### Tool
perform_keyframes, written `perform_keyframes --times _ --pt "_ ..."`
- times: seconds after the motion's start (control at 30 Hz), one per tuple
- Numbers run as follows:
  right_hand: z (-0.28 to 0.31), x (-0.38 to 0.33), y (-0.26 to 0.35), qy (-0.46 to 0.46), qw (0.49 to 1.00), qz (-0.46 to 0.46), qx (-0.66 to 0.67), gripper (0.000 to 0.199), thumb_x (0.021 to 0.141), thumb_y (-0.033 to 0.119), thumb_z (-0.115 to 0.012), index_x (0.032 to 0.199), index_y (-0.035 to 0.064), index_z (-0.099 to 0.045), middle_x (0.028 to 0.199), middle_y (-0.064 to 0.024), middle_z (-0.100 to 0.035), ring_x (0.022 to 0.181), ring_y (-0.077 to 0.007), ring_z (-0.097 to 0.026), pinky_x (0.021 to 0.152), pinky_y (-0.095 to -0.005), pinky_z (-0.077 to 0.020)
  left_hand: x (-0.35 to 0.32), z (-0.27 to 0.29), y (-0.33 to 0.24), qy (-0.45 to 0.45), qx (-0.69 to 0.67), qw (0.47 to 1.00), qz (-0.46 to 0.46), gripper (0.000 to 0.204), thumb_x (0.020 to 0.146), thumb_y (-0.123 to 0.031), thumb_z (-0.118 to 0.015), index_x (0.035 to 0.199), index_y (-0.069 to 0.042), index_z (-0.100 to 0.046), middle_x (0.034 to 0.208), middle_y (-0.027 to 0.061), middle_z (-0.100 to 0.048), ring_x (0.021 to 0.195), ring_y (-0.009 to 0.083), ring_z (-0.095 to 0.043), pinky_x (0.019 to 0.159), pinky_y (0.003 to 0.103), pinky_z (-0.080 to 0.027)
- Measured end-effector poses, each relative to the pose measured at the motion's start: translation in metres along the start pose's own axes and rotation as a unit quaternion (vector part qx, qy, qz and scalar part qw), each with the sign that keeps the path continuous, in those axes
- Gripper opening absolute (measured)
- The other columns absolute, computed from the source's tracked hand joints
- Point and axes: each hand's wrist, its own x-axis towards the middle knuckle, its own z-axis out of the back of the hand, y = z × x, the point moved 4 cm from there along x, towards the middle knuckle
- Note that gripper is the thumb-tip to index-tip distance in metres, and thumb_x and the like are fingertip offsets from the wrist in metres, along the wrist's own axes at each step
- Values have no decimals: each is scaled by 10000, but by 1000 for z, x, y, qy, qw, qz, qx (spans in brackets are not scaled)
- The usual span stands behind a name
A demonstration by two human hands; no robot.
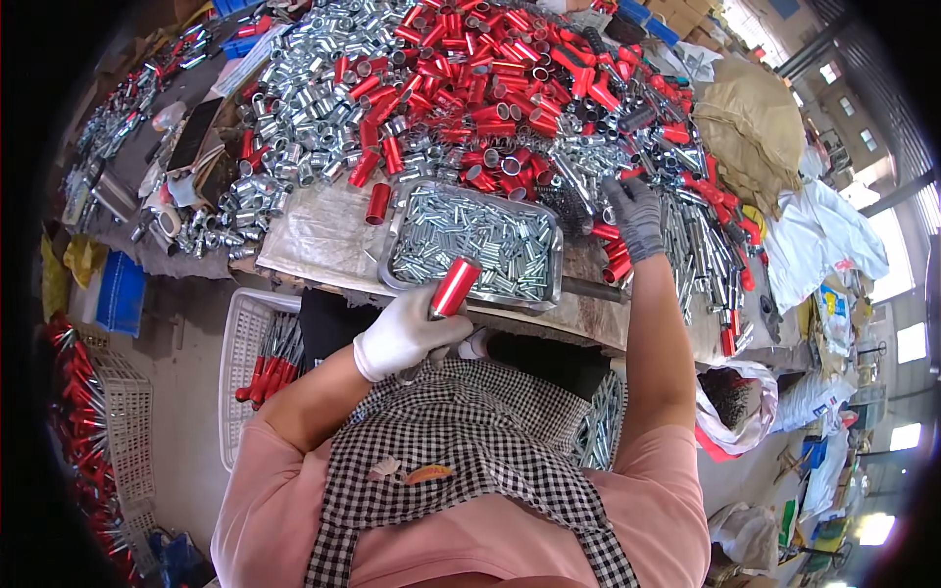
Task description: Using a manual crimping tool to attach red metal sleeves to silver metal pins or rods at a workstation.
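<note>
Cluttered bench (319,235) | left hand (404,331): grip round red tube (456,286), lower end hidden | right hand (637,218): grip, cannot tell

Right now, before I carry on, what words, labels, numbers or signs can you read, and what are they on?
Nothing reads clearly.
Orange patch on the checked apron: any lettering is too small.
Blue-and-white bag at right: print too small.
White sack below it: print blurred.
Red tube in the left hand: no readable text.

Well right of the desk (319,235) stand a pale wall (858,123), bright windows (912,343) and dark beams (818,47); grey floor (191,367) shows below the desk's near edge.
</note>
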Motion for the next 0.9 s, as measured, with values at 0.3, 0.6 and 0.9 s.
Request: perform_keyframes --times 0.3,0.6,0.9 --pt "-2 -95 97 196 900 64 383 202 876 152 -645 1017 8 -627 793 -70 -643 655 -168 -601 617 -302 -493 6 11 -12 -54 230 970 -63 300 769 -146 -727 1005 17 -636 796 114 -681 737 186 -668 716 321 -522" --pt "-32 -140 118 268 893 361 -31 534 900 259 -635 1334 11 -445 786 -150 -638 708 -352 -651 667 -436 -518 26 -8 -11 4 351 918 -184 311 774 -282 -779 924 -32 -670 806 181 -657 742 356 -650 690 409 -506" --pt "-52 -114 114 403 856 308 -103 583 941 467 -558 1352 66 -458 869 -200 -663 792 -362 -688 686 -436 -540 26 0 -16 -167 465 848 -192 267 755 -255 -775 857 -53 -631 699 160 -623 653 378 -637 588 459 -501"
